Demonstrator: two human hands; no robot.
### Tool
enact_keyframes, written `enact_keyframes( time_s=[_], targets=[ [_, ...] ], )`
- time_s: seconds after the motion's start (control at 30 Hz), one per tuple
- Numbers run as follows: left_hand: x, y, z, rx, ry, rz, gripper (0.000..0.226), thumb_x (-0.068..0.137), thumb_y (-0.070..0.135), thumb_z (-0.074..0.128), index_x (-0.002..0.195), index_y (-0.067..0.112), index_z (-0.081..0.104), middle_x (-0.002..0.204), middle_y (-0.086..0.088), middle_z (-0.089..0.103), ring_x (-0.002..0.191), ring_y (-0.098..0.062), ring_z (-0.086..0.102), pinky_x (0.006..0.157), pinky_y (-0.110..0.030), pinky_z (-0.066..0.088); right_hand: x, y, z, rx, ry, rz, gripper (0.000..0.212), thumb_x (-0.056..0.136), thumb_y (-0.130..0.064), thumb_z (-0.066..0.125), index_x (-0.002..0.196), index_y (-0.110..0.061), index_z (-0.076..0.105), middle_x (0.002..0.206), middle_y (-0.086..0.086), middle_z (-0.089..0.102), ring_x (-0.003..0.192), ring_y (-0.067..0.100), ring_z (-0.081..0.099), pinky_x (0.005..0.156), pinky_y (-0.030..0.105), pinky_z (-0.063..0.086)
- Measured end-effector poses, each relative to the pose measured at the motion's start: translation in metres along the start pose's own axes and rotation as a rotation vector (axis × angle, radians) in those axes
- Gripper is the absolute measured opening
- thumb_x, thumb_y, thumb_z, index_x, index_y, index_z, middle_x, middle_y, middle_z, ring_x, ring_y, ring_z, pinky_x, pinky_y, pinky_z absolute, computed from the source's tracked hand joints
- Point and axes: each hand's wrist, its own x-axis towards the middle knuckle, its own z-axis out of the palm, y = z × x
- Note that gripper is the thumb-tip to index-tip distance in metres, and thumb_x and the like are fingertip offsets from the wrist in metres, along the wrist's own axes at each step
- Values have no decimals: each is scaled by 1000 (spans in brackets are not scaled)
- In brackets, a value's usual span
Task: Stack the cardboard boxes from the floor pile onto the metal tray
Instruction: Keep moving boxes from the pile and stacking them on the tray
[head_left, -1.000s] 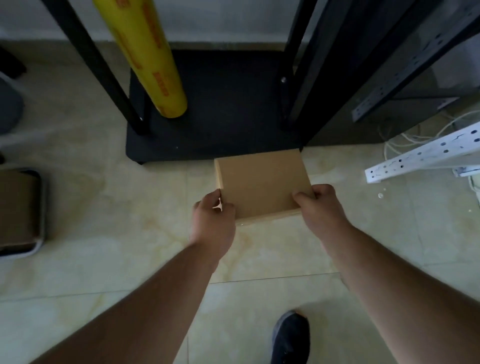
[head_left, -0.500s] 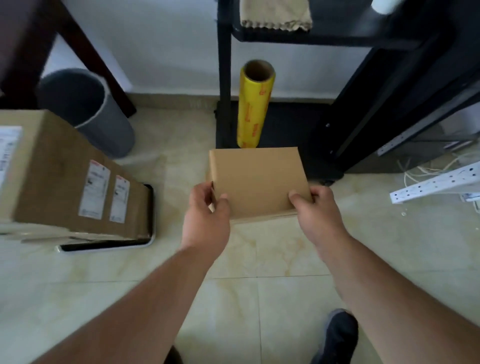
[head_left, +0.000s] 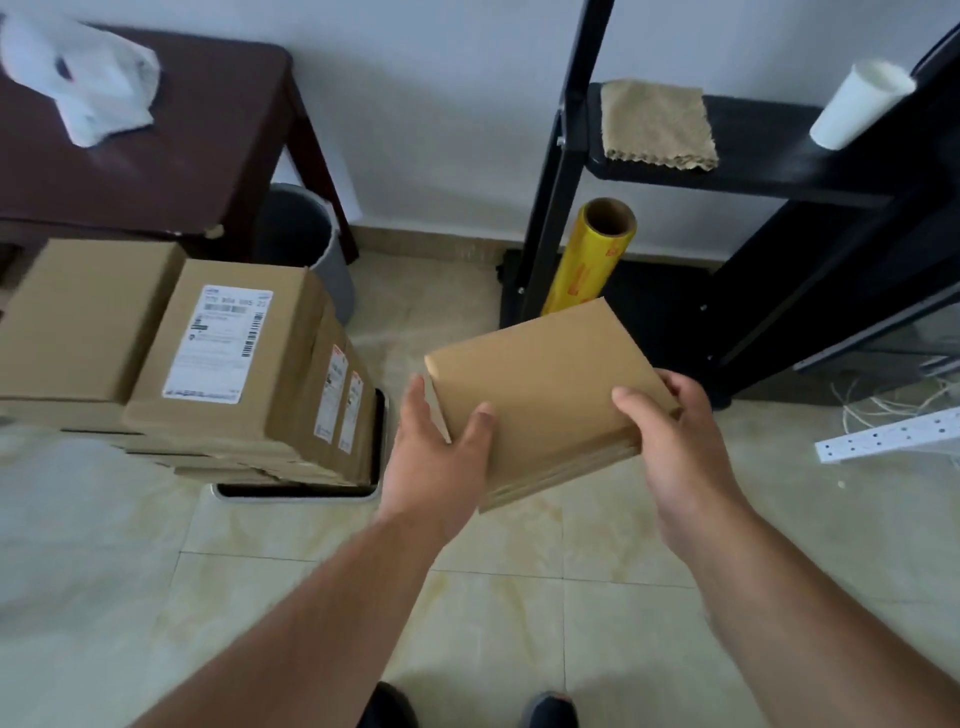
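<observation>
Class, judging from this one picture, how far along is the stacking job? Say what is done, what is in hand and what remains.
Done: two stacks of cardboard boxes already sit on the metal tray. In hand: the left hand and right hand hold a plain cardboard box in the air, right of the tray. Left: setting it on the stacks. The floor pile is out of view, so the number remaining is unknown.

Both forearms bare and stretched forward; left hand (head_left: 436, 457) and right hand (head_left: 680, 441) gripping opposite sides of a box (head_left: 545, 384), thumbs on top.
</observation>
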Motion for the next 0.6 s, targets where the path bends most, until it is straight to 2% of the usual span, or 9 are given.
enact_keyframes(
  time_s=[0.1,0.23,0.3,0.37,0.47,0.53,0.6],
  targets=[
    [0,0,-10,-82,-10,-25,93,91,61,60,157,54,-5,142,13,48,126,-20,56,103,-49,53,-1,-11,9,39,-28,-10,29,85,-40,74,108,-47,57,115,-9,68,106,18,66,91,43,55],
    [-3,3,-18,-175,7,-44,92,90,61,63,154,60,-3,117,20,56,112,-14,62,90,-50,61,-4,-16,12,81,-26,-20,34,91,-35,72,120,-35,53,114,-7,64,100,14,63,74,32,49],
    [-6,9,-23,-194,1,-53,87,91,60,64,154,62,3,109,25,54,108,-13,62,82,-48,64,-6,-21,10,92,-43,-28,33,93,-34,70,119,-32,52,112,-7,63,97,12,62,70,28,45],
    [-8,17,-30,-200,-23,-80,78,91,59,65,152,61,18,112,18,57,109,-18,65,77,-47,65,-6,-28,8,81,-64,-37,29,93,-34,70,115,-32,51,111,-7,63,95,9,62,68,26,44],
    [-4,26,-40,-214,-37,-88,49,92,53,67,136,45,47,120,6,61,99,-26,72,77,-50,65,-4,-35,5,83,-87,-59,25,93,-33,72,108,-34,52,111,-5,64,93,10,63,68,26,44],
    [0,26,-45,-221,-50,-70,34,92,52,67,121,40,53,122,8,60,95,-29,74,78,-50,65,-1,-37,5,79,-91,-75,29,93,-33,72,114,-29,52,111,-4,63,93,10,63,67,25,44],
    [2,22,-47,-208,-79,-54,35,91,52,68,118,37,52,123,8,60,91,-28,76,78,-49,64,0,-39,6,83,-74,-84,33,93,-33,72,118,-26,51,110,-4,63,89,8,62,63,21,44]
  ],
)
